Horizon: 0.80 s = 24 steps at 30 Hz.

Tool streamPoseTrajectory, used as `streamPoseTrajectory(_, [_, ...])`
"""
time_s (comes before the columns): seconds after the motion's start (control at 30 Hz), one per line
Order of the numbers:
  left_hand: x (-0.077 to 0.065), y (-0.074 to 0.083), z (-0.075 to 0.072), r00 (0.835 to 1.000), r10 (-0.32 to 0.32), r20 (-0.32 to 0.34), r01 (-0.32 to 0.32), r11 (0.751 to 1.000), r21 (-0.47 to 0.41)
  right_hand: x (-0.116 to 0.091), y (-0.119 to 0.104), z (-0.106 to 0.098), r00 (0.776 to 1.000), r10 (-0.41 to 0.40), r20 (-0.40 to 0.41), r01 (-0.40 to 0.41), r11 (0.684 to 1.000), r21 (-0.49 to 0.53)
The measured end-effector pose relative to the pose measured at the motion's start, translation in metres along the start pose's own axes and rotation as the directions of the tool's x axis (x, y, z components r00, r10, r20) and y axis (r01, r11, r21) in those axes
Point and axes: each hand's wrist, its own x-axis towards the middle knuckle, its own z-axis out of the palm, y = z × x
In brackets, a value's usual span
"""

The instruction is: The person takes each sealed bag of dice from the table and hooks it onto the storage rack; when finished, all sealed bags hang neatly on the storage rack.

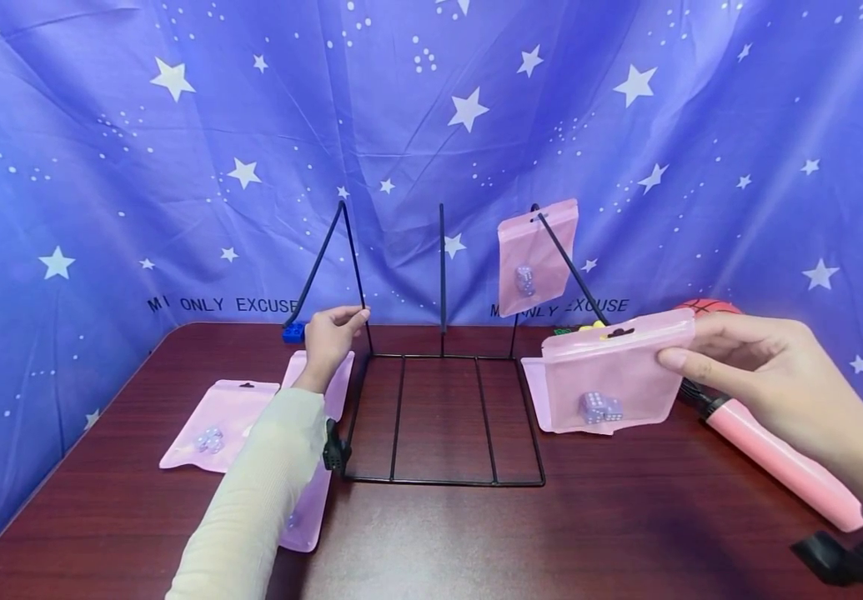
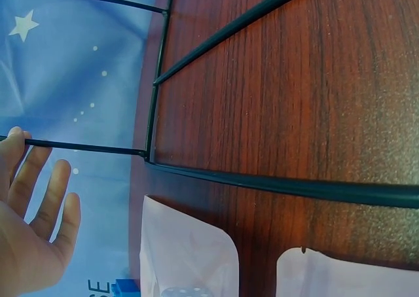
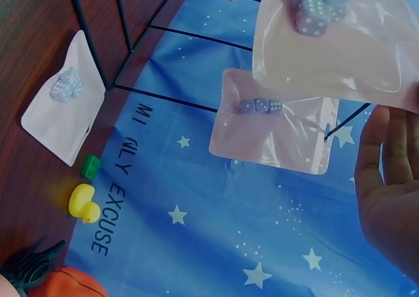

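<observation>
A black wire display rack (image 1: 442, 275) stands on the table with three long prongs slanting forward. My left hand (image 1: 329, 342) pinches its left upright between thumb and index finger; in the left wrist view the other fingers (image 2: 49, 212) stay spread off the wire. My right hand (image 1: 769, 367) grips one side of a pink zip bag (image 1: 644, 375) with dice (image 1: 599, 407) inside. The held bag's hang hole is at its top edge, overlapping the front end of the right prong in the head view. Further back on that prong hangs another pink bag (image 1: 517, 246) of dice.
Several pink bags lie left of the rack, one flat bag (image 1: 228, 417) farthest out, others partly under my left arm. Another bag (image 3: 55, 110) lies to its right. Nearby are a blue block (image 1: 293, 333), yellow duck (image 3: 84, 202), green block (image 3: 91, 167), orange ball (image 1: 709, 306) and pink-handled tool (image 1: 784, 462).
</observation>
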Motion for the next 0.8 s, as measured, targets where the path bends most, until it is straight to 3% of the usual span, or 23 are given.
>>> streamPoseTrajectory(0.2, [0.0,0.0,0.0,1.0,0.002,-0.003,-0.002,1.0,-0.007,0.004,0.003,0.0,0.999,-0.002,0.04,0.003,1.0,-0.011])
streamPoseTrajectory(0.47, [0.0,0.0,-0.001,1.0,0.003,0.0,-0.003,1.0,0.008,0.013,-0.001,0.009,1.0,-0.01,0.019,0.01,1.0,0.005])
streamPoseTrajectory(0.8, [-0.001,0.0,-0.001,1.0,0.0,0.005,0.0,1.0,0.0,0.028,0.006,0.018,1.0,0.006,0.028,-0.01,0.99,0.142])
